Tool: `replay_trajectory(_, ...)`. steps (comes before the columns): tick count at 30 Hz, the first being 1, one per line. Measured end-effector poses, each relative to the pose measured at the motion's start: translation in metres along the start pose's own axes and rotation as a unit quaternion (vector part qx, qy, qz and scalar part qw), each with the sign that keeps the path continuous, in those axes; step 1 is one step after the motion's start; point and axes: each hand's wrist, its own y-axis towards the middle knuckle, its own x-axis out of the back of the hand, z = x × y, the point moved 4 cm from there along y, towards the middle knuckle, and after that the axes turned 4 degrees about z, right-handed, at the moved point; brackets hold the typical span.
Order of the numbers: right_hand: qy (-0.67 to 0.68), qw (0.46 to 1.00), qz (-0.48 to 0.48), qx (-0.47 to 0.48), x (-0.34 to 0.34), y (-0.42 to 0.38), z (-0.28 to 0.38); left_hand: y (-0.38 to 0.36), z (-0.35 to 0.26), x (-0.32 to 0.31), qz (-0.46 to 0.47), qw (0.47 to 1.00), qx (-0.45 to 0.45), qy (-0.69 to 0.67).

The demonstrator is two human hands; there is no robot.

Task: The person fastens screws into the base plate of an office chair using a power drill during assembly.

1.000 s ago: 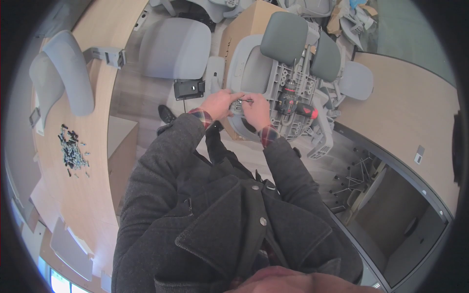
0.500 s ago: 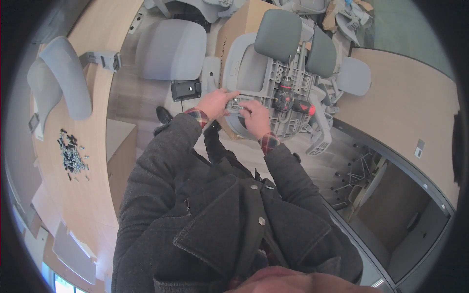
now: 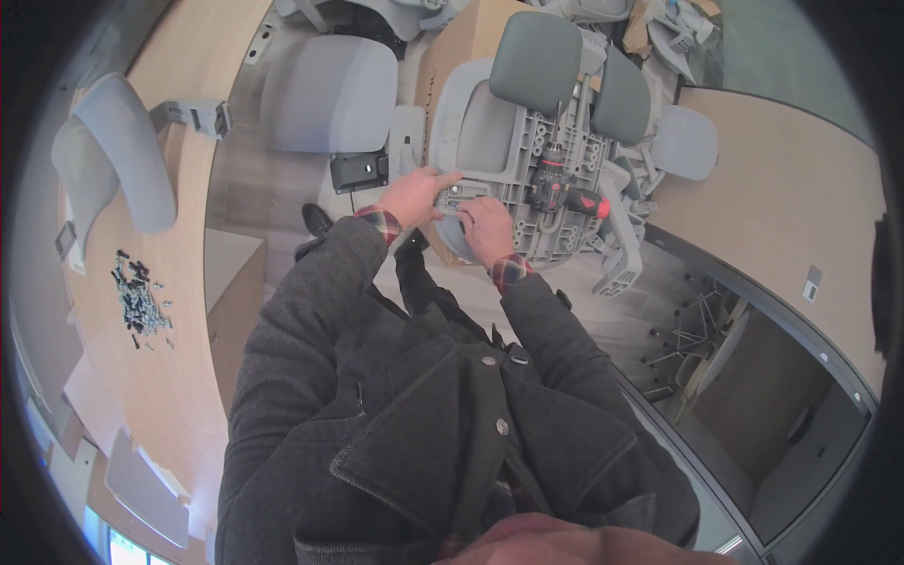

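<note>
A grey plastic chair part with a slotted, bracket-like end [image 3: 456,189] sits in front of me, over a stack of grey chair pieces. My left hand [image 3: 411,198] is closed round its left end, thumb and fingers along the edge. At the right of the same end is my right hand [image 3: 487,229], fingertips pinched together against it; whatever they hold is too small or hidden to name. A black and red cordless drill [image 3: 551,184] lies on the ribbed grey plastic [image 3: 541,240] to the right, its bit pointing away from me.
Left, a wooden desk [image 3: 179,395] bears a pile of screws [image 3: 141,299] and a grey chair back with an armrest [image 3: 127,151]. A grey seat [image 3: 330,94] stands beyond my left hand, beside a cardboard box [image 3: 461,42]. Another desk [image 3: 772,179] is at right.
My right hand has shifted slightly left and nearer my left hand, its fingertips still at the bracket-like end. My left hand keeps its hold, and the drill lies as before.
</note>
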Motion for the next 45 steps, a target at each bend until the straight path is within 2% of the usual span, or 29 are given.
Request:
replay_trajectory(6,-0.011,0.999,0.03,0.0,-0.007,0.009,0.002,-0.001,-0.001,0.001,-0.001,1.0,0.002,-0.004)
replay_trajectory(9,-0.011,0.997,0.06,-0.044,-0.007,0.014,0.005,-0.001,-0.001,0.001,-0.004,1.0,0.0,-0.008)
replay_trajectory(17,-0.008,0.992,0.098,-0.079,-0.011,0.022,0.006,0.001,-0.001,0.001,-0.005,1.0,-0.02,0.004)
replay_trajectory(21,0.023,0.992,0.078,-0.093,0.03,0.023,0.01,-0.001,-0.007,0.008,0.004,1.0,-0.017,0.01)
replay_trajectory(24,-0.07,0.995,-0.007,-0.066,0.104,0.033,-0.001,-0.004,-0.011,0.013,0.022,1.0,-0.002,0.001)
replay_trajectory(27,-0.194,0.969,0.026,-0.151,0.145,0.014,-0.054,-0.005,-0.016,0.016,0.045,0.999,0.009,-0.003)
replay_trajectory(29,-0.234,0.94,0.166,-0.183,0.148,0.015,-0.082,-0.003,-0.014,0.014,0.041,0.999,0.006,0.0)
replay_trajectory(30,-0.242,0.93,0.2,-0.191,0.147,0.014,-0.091,-0.003,-0.014,0.013,0.04,0.999,0.005,0.002)
replay_trajectory(35,-0.092,0.967,0.195,-0.136,0.134,0.017,-0.107,-0.003,-0.015,0.016,0.053,0.998,0.027,-0.009)
replay_trajectory(39,-0.093,0.968,0.185,-0.14,0.141,0.004,-0.085,-0.003,-0.013,0.013,0.052,0.998,0.022,-0.015)
replay_trajectory(42,-0.007,0.972,0.133,-0.192,0.158,-0.016,-0.052,-0.003,-0.014,0.015,0.048,0.999,0.02,-0.011)
replay_trajectory(45,0.176,0.936,0.038,-0.302,0.189,-0.035,0.001,-0.004,-0.014,0.015,0.047,0.999,0.014,-0.017)
